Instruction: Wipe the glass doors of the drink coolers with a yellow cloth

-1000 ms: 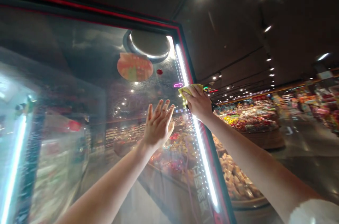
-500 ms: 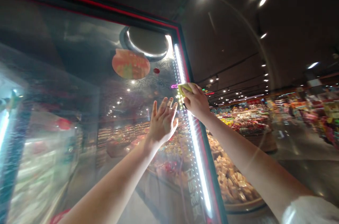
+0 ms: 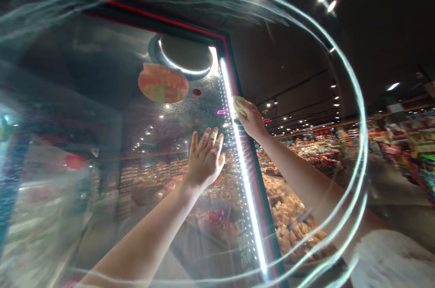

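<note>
My left hand (image 3: 205, 156) lies against the glass pane (image 3: 163, 136) with its fingers spread and nothing in it. To its upper right, my right hand (image 3: 250, 118) presses a yellow-green cloth (image 3: 239, 107) to the dark frame at the pane's right edge. A bright strip light (image 3: 245, 174) runs down beside that frame, just left of the cloth. On the pane above my left hand are a red oval sticker (image 3: 163, 83) and a small red dot (image 3: 196, 92).
Right of the frame, piles of light brown goods (image 3: 288, 211) fill a display. Shelves of colourful goods (image 3: 404, 138) stand farther right along an aisle. Curved streaks of glare cross the view.
My right hand and the cloth have shifted slightly up and outward, from the strip light onto the frame. My left hand stays spread on the glass. Bright curved glare has appeared.
</note>
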Available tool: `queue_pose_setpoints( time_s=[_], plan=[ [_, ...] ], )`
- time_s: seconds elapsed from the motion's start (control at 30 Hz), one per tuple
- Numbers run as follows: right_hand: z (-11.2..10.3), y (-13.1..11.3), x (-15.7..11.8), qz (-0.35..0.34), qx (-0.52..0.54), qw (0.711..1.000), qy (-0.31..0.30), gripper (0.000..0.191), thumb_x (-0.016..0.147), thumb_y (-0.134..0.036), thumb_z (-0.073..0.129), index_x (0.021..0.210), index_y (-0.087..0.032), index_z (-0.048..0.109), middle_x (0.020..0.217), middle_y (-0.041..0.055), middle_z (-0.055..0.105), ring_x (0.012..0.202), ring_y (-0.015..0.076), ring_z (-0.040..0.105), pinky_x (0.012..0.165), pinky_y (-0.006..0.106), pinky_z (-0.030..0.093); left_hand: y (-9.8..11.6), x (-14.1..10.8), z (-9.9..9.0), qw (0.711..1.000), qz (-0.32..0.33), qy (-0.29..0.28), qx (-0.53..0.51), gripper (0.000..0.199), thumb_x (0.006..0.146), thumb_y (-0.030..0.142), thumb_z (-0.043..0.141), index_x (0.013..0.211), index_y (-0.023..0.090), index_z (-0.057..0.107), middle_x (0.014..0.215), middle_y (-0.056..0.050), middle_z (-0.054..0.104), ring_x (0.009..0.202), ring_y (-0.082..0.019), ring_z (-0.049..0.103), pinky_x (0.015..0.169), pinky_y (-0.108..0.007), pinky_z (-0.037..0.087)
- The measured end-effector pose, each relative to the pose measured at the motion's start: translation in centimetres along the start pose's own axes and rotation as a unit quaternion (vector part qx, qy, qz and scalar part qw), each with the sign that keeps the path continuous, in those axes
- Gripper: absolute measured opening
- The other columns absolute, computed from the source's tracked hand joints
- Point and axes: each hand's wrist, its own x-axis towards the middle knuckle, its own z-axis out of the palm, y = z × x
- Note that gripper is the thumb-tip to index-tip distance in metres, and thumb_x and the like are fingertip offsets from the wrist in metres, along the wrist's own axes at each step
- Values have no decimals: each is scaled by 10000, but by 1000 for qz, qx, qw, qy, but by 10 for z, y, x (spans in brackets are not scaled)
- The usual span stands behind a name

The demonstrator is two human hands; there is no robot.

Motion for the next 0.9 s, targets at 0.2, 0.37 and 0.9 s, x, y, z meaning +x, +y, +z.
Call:
queue_pose_setpoints(
  time_s=[0.2, 0.37, 0.9],
  plan=[
    [1, -8, 14, 65, -55, 996, 8, 528, 952, -292, 534, 1476, -236, 565, 1179, 122, 687, 1105, 253, 623, 994, 395, 525, 3, -4, -1, 1000, 0, 0, -2, 567, 971, 262, 514, 1527, 170, 455, 1616, -129, 435, 1546, -289, 328, 1294, -595, 164],
    [-11, -28, -42, 56, -107, 992, -27, 525, 967, -257, 503, 1488, -298, 553, 1304, 132, 627, 1094, 281, 627, 934, 414, 557, 0, -6, -4, 1000, 13, -11, 7, 536, 972, 242, 514, 1496, 136, 484, 1610, -142, 442, 1535, -289, 351, 1286, -577, 215],
    [-8, -73, -68, -133, -163, 970, -124, 476, 1012, -197, 468, 1470, -287, 560, 1495, 91, 528, 1374, 260, 495, 1124, 406, 469, -31, -33, -37, 999, 2, -38, 35, 528, 996, 267, 511, 1518, 197, 472, 1625, -119, 421, 1551, -294, 312, 1284, -612, 184]
  ],
)
